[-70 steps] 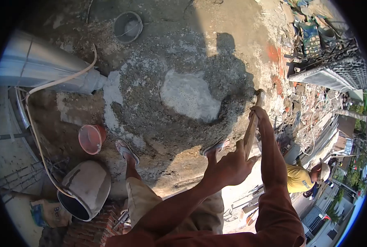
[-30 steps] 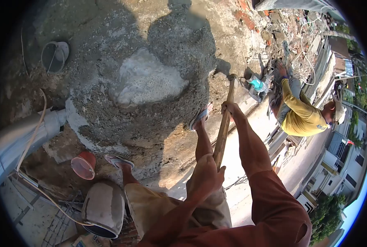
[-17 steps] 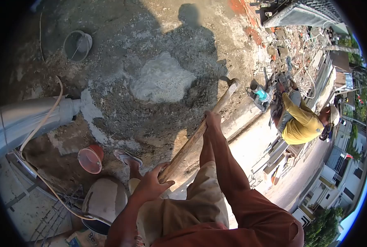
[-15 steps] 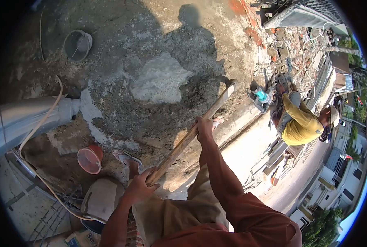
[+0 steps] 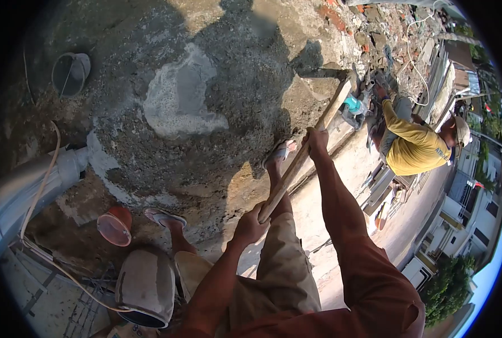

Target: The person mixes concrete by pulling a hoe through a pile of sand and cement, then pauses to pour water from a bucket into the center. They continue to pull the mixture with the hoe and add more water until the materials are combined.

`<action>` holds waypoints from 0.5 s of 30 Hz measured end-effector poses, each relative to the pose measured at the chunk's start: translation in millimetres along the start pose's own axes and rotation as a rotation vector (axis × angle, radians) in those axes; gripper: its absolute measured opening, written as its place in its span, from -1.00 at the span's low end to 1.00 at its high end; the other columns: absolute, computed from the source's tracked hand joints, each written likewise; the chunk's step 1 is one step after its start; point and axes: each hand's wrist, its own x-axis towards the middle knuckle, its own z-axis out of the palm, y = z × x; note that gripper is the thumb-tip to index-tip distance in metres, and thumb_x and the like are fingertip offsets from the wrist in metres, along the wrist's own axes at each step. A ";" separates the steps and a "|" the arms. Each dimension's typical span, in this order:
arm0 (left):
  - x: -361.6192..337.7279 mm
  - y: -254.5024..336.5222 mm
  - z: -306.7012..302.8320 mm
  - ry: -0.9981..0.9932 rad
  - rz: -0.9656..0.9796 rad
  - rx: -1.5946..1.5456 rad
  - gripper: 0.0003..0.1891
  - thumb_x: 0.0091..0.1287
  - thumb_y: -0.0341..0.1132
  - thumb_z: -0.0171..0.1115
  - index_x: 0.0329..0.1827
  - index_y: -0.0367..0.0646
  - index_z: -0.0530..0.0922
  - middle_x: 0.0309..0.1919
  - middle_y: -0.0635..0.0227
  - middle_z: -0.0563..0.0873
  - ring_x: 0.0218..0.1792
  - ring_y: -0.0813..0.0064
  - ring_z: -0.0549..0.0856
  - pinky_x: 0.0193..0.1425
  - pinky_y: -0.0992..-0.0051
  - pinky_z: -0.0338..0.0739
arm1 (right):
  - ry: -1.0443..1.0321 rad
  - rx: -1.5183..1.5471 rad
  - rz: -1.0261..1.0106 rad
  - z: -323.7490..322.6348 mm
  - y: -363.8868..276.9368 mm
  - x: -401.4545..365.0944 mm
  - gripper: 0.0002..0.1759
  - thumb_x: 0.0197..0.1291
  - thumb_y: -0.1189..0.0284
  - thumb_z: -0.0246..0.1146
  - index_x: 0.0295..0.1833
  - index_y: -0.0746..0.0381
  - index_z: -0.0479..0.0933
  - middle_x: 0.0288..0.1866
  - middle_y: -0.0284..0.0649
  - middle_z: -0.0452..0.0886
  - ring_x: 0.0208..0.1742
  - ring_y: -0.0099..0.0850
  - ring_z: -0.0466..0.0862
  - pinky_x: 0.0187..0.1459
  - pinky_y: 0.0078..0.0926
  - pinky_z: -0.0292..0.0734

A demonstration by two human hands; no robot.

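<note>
A long wooden-handled hoe [image 5: 294, 172] slants from near my lap towards the upper right. Its far end lies over the ground, where the dark blade is partly in shadow. My left hand [image 5: 250, 227] is closed around the near end of the handle. Farther up, my right hand [image 5: 317, 144] wraps the same handle. Wet grey mortar mix [image 5: 245, 96] spreads over the ground left of the hoe, with a pale watery patch [image 5: 178, 104] in it. My sandalled feet stand at its near edge.
A dark bucket [image 5: 61, 75] stands at upper left, an orange bucket [image 5: 107, 226] and a large grey bucket [image 5: 145, 276] at lower left. A hose [image 5: 42, 186] crosses a grey cylinder [image 5: 23, 205]. On the right, a person in yellow [image 5: 414, 152] crouches near a teal tool [image 5: 352, 105] and rubble.
Both hands and the hoe have moved right, the hoe's far end also upward in view and away from the mix. One foot now shows beside the mix. The view has shifted.
</note>
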 end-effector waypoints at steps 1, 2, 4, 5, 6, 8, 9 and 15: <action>18.9 19.9 7.3 -0.020 -0.041 -0.064 -0.43 0.16 -0.26 0.32 0.24 -0.19 0.41 -0.20 -0.09 0.68 -0.13 -0.04 0.67 -0.10 0.18 0.56 | 0.010 -0.025 -0.003 -7.7 -2.9 30.4 -0.80 0.12 0.51 0.20 -0.50 0.26 0.36 -0.72 -0.23 0.38 -0.76 -0.37 0.44 -0.72 -0.40 0.35; 32.9 37.7 13.5 -0.046 -0.057 -0.074 -0.43 0.17 -0.24 0.32 0.25 -0.20 0.40 -0.20 -0.11 0.67 -0.12 -0.05 0.67 -0.09 0.18 0.55 | 0.016 -0.048 0.000 -16.5 -3.0 53.9 -0.78 0.12 0.50 0.20 -0.54 0.26 0.37 -0.73 -0.22 0.37 -0.75 -0.35 0.45 -0.72 -0.39 0.35; 45.2 60.6 29.1 -0.063 -0.119 -0.032 -0.41 0.19 -0.18 0.31 0.26 -0.22 0.38 -0.21 -0.14 0.67 -0.12 -0.07 0.67 -0.05 0.19 0.54 | -0.116 -0.245 -0.026 -36.8 1.5 84.2 -0.80 0.11 0.49 0.19 -0.53 0.28 0.39 -0.71 -0.22 0.39 -0.72 -0.35 0.47 -0.68 -0.39 0.38; 42.2 83.1 19.6 -0.108 -0.186 0.045 -0.39 0.19 -0.16 0.31 0.26 -0.25 0.37 -0.21 -0.15 0.67 -0.11 -0.08 0.66 -0.04 0.17 0.54 | -0.097 -0.281 0.026 -36.9 5.8 88.5 -0.81 0.12 0.49 0.18 -0.51 0.29 0.41 -0.68 -0.22 0.41 -0.70 -0.35 0.47 -0.65 -0.38 0.40; 33.6 111.1 3.3 -0.151 -0.251 0.124 -0.38 0.20 -0.14 0.31 0.26 -0.27 0.36 -0.20 -0.15 0.67 -0.11 -0.09 0.66 -0.02 0.16 0.53 | -0.050 -0.188 0.100 -38.7 0.6 75.2 -0.83 0.13 0.49 0.17 -0.49 0.30 0.42 -0.65 -0.22 0.43 -0.68 -0.34 0.48 -0.63 -0.37 0.40; 6.7 138.3 -29.2 -0.206 -0.255 0.248 -0.36 0.20 -0.11 0.29 0.26 -0.31 0.36 -0.19 -0.14 0.67 -0.10 -0.09 0.66 0.00 0.14 0.53 | -0.116 -0.067 0.185 -43.5 15.3 52.8 -0.83 0.14 0.47 0.16 -0.48 0.28 0.43 -0.64 -0.22 0.43 -0.65 -0.34 0.49 -0.61 -0.36 0.41; 2.0 150.1 -47.7 -0.229 -0.239 0.350 -0.35 0.21 -0.09 0.28 0.25 -0.34 0.35 -0.18 -0.14 0.67 -0.08 -0.08 0.66 0.01 0.13 0.52 | -0.125 -0.009 0.251 -36.4 22.7 40.0 -0.83 0.14 0.46 0.16 -0.47 0.27 0.43 -0.63 -0.22 0.44 -0.64 -0.34 0.49 -0.60 -0.36 0.42; -53.6 167.3 -134.3 -0.239 -0.254 0.577 -0.43 0.28 -0.06 0.18 0.17 -0.36 0.41 -0.12 -0.15 0.65 -0.01 -0.06 0.63 0.06 0.12 0.49 | -0.105 0.163 0.478 33.1 53.3 -60.0 -0.87 0.17 0.48 0.11 -0.43 0.21 0.39 -0.64 -0.29 0.41 -0.66 -0.39 0.45 -0.60 -0.37 0.43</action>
